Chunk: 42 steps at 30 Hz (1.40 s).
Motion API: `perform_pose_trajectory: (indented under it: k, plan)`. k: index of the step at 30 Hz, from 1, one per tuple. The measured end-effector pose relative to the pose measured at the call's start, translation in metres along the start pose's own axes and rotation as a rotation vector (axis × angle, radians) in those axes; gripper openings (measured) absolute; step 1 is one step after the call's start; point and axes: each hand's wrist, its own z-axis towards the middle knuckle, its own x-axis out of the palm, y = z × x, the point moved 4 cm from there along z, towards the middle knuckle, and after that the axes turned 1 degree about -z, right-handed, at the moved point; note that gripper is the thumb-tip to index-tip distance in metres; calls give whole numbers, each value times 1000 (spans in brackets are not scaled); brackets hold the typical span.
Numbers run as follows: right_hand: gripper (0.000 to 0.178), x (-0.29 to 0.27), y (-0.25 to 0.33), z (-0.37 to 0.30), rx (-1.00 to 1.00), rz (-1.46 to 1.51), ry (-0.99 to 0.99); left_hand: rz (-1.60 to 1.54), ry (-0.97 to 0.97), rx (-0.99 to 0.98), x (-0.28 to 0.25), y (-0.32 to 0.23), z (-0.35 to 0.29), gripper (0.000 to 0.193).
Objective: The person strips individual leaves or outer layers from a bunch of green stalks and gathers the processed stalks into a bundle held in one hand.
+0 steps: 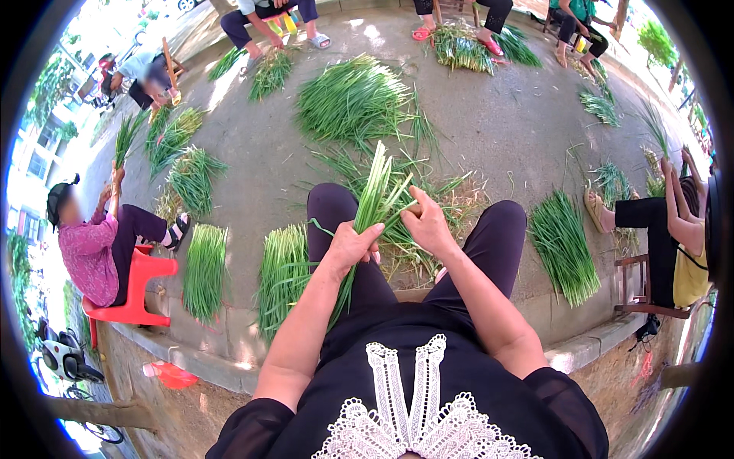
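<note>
My left hand is wrapped round a bunch of garlic chives above my lap. Its pale stalk ends point up and away, and the green leaves hang down below my wrist. On the right side of the bunch, my right hand is closed in a pinch on a pale chive stalk that sticks out sideways. Loose chives and dry, yellowish trimmings lie on the ground between and beyond my knees. Beside my left thigh rests a neat pile of chives, pale ends away from me.
A large chive heap lies ahead. More piles lie at left and right. People sit all around, one on a red plastic stool, another on a wooden chair. A red plastic bag lies behind the curb.
</note>
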Motion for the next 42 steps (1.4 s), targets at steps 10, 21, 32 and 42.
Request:
perform_pose_trajectory:
  k: [10, 21, 32, 42]
  plan:
    - [61, -91, -87, 13, 213, 89, -490, -49, -46, -3, 2, -2, -2, 21]
    - [61, 1, 0, -3, 82, 126, -11, -21, -35, -12, 3, 3, 0, 22]
    - [52, -22, -7, 16, -10, -105, -156, 7, -66, -13, 2, -3, -5, 24]
    - [56, -42, -37, 6, 117, 26, -175, -56, -51, -8, 0, -2, -5, 22]
